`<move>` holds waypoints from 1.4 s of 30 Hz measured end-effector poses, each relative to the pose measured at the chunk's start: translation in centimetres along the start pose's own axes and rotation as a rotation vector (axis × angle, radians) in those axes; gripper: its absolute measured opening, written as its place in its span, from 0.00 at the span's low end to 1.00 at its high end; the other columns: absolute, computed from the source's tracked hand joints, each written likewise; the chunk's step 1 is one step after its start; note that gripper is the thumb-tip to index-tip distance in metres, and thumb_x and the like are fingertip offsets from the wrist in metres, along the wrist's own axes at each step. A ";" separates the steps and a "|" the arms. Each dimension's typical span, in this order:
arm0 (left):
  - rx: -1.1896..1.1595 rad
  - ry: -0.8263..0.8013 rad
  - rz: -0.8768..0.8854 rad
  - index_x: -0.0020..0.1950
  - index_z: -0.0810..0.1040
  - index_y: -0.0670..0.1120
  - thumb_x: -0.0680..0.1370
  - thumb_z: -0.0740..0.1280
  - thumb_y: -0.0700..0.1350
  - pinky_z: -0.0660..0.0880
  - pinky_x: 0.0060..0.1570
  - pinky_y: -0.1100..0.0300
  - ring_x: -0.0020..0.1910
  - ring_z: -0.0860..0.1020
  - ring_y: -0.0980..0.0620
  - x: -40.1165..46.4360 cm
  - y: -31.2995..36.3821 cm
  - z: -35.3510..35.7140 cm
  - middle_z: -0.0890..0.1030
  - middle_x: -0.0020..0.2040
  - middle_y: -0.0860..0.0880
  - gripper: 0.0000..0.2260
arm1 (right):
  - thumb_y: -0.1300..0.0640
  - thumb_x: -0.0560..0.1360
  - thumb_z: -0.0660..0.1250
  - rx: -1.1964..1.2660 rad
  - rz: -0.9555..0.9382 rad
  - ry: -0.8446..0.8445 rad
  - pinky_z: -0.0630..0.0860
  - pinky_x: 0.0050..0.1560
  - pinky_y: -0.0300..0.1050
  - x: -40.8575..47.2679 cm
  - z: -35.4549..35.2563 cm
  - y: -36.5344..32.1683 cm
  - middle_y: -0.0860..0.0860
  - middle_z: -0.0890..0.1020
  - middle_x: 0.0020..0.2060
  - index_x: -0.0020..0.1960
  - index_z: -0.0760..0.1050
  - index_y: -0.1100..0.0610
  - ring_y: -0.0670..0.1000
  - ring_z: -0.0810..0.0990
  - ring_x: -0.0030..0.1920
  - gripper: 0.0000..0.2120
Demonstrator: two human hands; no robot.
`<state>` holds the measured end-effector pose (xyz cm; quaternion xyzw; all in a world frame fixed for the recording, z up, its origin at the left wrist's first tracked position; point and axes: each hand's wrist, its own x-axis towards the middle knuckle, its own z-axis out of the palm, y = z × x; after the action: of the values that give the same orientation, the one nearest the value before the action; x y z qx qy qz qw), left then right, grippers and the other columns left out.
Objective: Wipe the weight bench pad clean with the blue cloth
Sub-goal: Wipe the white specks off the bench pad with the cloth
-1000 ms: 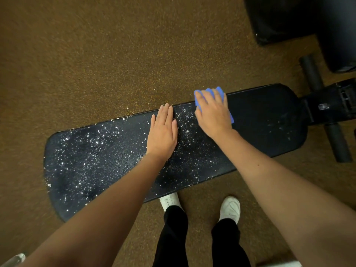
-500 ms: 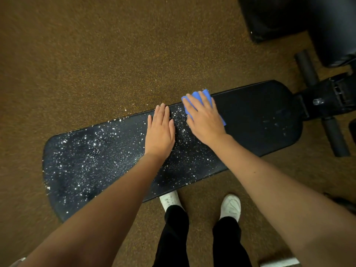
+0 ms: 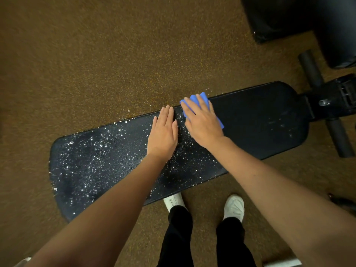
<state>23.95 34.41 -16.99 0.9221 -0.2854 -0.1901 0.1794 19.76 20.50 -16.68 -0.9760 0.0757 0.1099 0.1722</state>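
The black weight bench pad (image 3: pixel 260 122) lies across the view. Its left half is sprinkled with white specks, while its right half is mostly dark with only faint marks. My right hand (image 3: pixel 202 122) presses flat on the blue cloth (image 3: pixel 194 99) near the pad's far edge, at the border between the speckled and dark parts. The cloth shows past my fingertips and beside my palm. My left hand (image 3: pixel 163 133) rests flat on the speckled pad just left of it, fingers together, holding nothing.
Brown speckled floor (image 3: pixel 96 54) surrounds the bench, with a few white specks by the far edge. The bench frame with foam rollers (image 3: pixel 339 139) is at the right. Dark equipment (image 3: pixel 289 16) stands at the top right. My white shoes (image 3: pixel 234 207) stand near the pad's front edge.
My right hand has slid the blue cloth leftward along the pad's far edge, closer to my left hand. The left hand has stayed flat in the same spot.
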 end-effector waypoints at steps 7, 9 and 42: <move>0.009 -0.002 0.000 0.75 0.53 0.40 0.82 0.47 0.44 0.44 0.73 0.57 0.75 0.49 0.51 -0.1 -0.1 -0.1 0.54 0.76 0.46 0.21 | 0.54 0.73 0.48 -0.025 0.047 0.034 0.62 0.66 0.66 -2.9 -0.9 3.7 0.55 0.69 0.69 0.69 0.68 0.61 0.63 0.62 0.71 0.27; 0.008 0.003 -0.004 0.75 0.53 0.40 0.82 0.47 0.44 0.44 0.73 0.56 0.75 0.49 0.51 -0.1 0.1 0.0 0.54 0.76 0.46 0.21 | 0.54 0.73 0.49 0.018 0.083 0.040 0.60 0.66 0.66 -2.4 -0.5 2.5 0.56 0.70 0.69 0.68 0.68 0.63 0.64 0.61 0.71 0.27; -0.022 0.024 -0.004 0.75 0.53 0.40 0.82 0.48 0.43 0.43 0.73 0.56 0.75 0.49 0.50 -0.2 0.1 0.4 0.54 0.76 0.45 0.21 | 0.51 0.73 0.44 -0.019 0.217 0.098 0.55 0.69 0.65 -1.5 -0.5 4.0 0.55 0.68 0.70 0.71 0.65 0.60 0.64 0.58 0.72 0.30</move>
<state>23.62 34.37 -17.23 0.9229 -0.2793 -0.1823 0.1925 17.66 16.81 -17.15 -0.9679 0.1881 0.0806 0.1462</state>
